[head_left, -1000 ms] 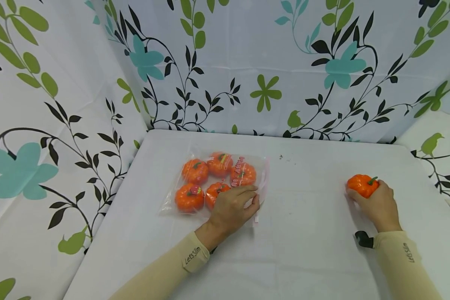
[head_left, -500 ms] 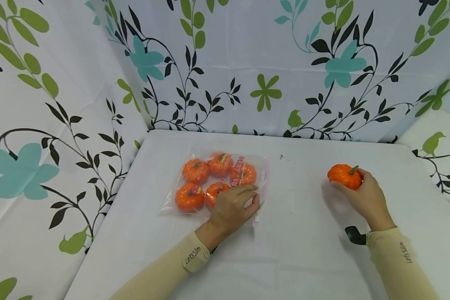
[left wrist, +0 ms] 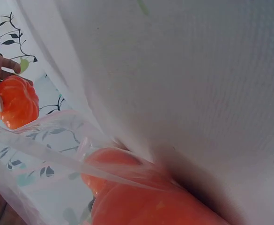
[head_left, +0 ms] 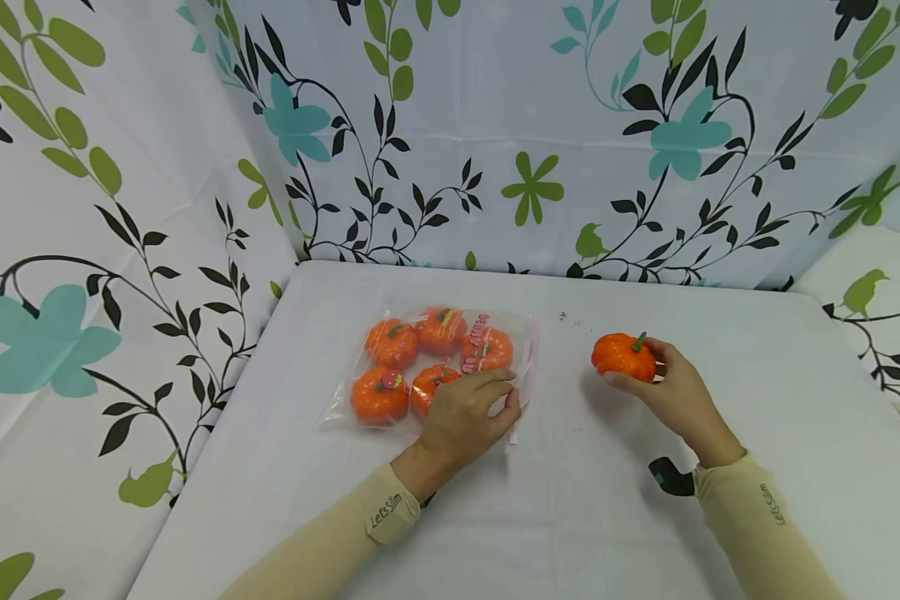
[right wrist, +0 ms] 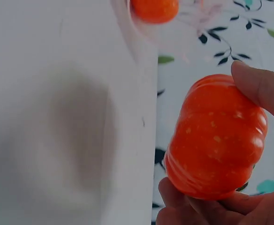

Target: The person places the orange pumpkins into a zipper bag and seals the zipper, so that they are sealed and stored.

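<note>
A clear zip bag (head_left: 523, 354) with pink printing lies flat at the middle left of the table, several small orange pumpkins (head_left: 378, 396) inside it. My left hand (head_left: 465, 421) pinches the bag's near right edge by the mouth. In the left wrist view the raised film (left wrist: 48, 154) stands apart from the pumpkins within. To the right of the bag, my right hand (head_left: 678, 392) grips another orange toy-like pumpkin (head_left: 622, 357) with a green stem, held above the table over its shadow. Thumb and fingers press it from opposite sides in the right wrist view, its ribbed underside (right wrist: 216, 136) showing.
The white-covered table (head_left: 592, 517) runs back to a curtain (head_left: 457, 125) printed with leaves and flowers. More of this patterned cloth hangs at the left and right sides. A black wrist device (head_left: 671, 477) sticks out from the right sleeve.
My right hand has carried its pumpkin leftward across the table, closer to the bag's mouth. The left hand and the bag have stayed where they were.
</note>
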### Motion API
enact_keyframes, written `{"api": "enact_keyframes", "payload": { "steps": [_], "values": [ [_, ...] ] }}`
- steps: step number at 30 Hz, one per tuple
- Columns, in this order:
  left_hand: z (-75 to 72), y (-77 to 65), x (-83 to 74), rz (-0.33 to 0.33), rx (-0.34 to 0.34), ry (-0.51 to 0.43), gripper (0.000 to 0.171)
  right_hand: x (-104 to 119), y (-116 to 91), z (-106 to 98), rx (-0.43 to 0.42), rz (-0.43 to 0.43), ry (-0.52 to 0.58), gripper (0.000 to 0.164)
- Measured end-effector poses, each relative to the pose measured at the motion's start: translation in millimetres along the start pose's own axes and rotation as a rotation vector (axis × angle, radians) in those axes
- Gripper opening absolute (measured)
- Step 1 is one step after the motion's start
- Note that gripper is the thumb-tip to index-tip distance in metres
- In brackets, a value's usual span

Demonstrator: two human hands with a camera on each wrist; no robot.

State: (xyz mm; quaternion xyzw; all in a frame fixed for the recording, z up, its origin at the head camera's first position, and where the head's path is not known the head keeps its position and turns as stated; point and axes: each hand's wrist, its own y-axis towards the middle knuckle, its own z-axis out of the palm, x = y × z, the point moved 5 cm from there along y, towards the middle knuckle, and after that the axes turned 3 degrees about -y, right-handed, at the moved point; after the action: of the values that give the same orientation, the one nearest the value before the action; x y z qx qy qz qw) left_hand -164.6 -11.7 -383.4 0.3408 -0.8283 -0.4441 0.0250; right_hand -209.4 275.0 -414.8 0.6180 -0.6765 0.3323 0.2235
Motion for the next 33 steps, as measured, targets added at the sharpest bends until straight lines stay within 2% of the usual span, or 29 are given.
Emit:
{"api": "enact_keyframes", "payload": {
  "steps": [10, 21, 25, 30, 33],
  "values": [
    [-1.5, 1.5, -0.7, -0.022, -0.004, 0.004, 0.01, 34.4, 0.8, 40.7, 0.088, -0.11, 0.06, 0.098],
    [-3.4, 3.0, -1.3, -0.013, -0.032, -0.016, 0.01, 53.5, -3.6, 75.6, 0.145, -0.154, 0.07, 0.086],
    [-3.2, 2.6, -2.5, 0.006, -0.036, 0.004, 0.009, 60.0, -3.4, 84.1, 0.15, -0.219, 0.058, 0.078],
    [-4.3, 2.4, -5.4, 0.045, -0.056, 0.036, 0.009, 68.2, -3.9, 91.7, 0.169, -0.286, 0.05, 0.077],
    [-4.4, 2.7, -7.7, 0.089, -0.065, 0.082, 0.01, 72.7, -3.9, 97.1, 0.196, -0.312, 0.053, 0.074]
  ]
}}
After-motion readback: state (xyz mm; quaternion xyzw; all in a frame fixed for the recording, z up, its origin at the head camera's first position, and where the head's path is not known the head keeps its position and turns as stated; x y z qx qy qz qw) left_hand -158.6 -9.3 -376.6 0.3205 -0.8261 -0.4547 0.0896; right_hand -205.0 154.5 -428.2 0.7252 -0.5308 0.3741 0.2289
